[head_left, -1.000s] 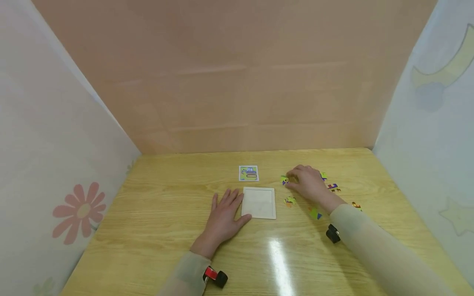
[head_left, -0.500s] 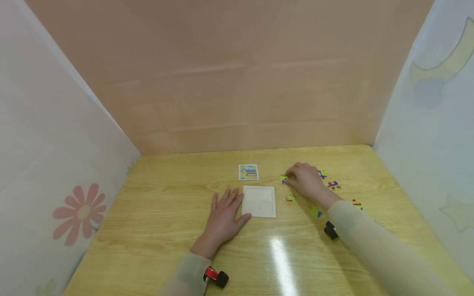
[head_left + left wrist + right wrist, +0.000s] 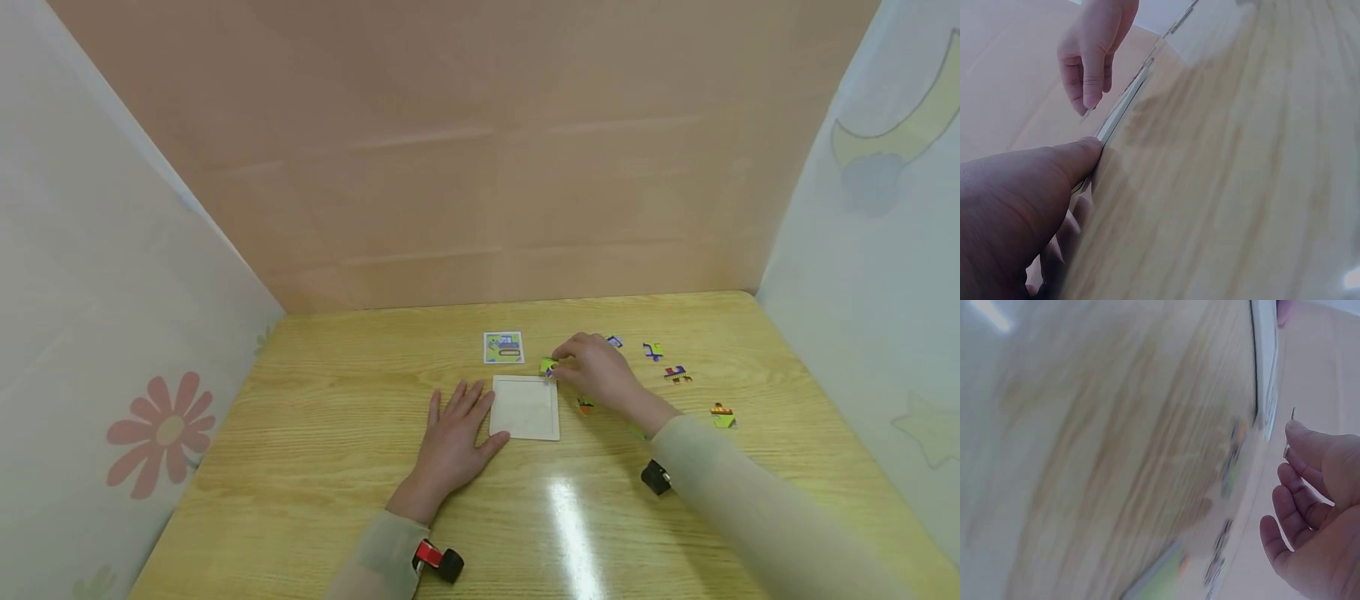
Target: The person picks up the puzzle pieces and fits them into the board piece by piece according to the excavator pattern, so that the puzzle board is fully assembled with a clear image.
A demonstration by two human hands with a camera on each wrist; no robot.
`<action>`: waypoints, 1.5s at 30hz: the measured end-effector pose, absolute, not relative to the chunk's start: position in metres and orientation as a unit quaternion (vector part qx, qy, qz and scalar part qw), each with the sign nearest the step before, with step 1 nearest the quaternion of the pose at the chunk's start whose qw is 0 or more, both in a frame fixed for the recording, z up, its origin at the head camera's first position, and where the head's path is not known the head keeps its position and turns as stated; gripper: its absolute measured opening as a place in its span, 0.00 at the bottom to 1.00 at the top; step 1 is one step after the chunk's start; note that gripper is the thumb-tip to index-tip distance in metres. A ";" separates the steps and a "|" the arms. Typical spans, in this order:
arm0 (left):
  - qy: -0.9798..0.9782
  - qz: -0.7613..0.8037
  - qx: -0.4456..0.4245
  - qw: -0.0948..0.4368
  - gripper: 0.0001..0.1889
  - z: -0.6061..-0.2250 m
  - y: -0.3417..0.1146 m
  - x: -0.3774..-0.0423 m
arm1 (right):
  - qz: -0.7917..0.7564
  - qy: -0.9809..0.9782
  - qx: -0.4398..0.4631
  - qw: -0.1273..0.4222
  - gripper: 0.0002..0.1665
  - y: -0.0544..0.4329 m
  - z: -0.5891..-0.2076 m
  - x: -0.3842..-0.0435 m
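Observation:
In the head view my left hand (image 3: 452,446) lies flat on the table, its straight fingers and thumb along the left side of a square white puzzle tray (image 3: 524,408). The left wrist view shows that thumb against the tray's edge (image 3: 1121,111). My right hand (image 3: 600,372) pinches a green jigsaw piece (image 3: 548,367) between thumb and fingertips, close over the tray's far right corner. Seen from the right wrist, the piece (image 3: 1293,413) is edge-on and raised off the table. No piece lies in the tray. Another jigsaw piece (image 3: 585,406) sits just right of it, partly under my right hand.
A small picture card (image 3: 503,347) showing a vehicle lies behind the tray. Several loose pieces are spread at the right, among them a blue-and-green one (image 3: 652,352), a red-and-purple one (image 3: 677,375) and an orange-and-green one (image 3: 723,416). Fabric walls enclose the wooden table (image 3: 337,433).
My right hand has lifted the green jigsaw piece and moved it left to the tray's far right corner, uncovering a piece behind it. My left hand has stayed in place.

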State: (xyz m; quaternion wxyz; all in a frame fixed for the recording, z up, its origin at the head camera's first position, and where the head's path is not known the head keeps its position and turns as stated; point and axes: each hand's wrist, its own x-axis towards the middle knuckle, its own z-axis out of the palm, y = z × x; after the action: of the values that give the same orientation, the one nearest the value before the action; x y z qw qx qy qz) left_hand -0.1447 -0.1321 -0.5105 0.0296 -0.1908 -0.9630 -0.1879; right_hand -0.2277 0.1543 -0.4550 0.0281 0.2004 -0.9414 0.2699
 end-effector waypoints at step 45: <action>-0.965 -0.179 -0.190 0.032 0.39 -0.508 -0.133 -0.144 | 0.170 -0.947 0.269 0.039 0.12 0.082 -0.466 -0.220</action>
State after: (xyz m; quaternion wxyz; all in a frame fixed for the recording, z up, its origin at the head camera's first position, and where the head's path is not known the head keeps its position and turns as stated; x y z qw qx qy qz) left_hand -0.1439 -0.1328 -0.5083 0.0319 -0.1897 -0.9649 -0.1786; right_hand -0.2199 0.0820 -0.4656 0.0387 0.2689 -0.9472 0.1702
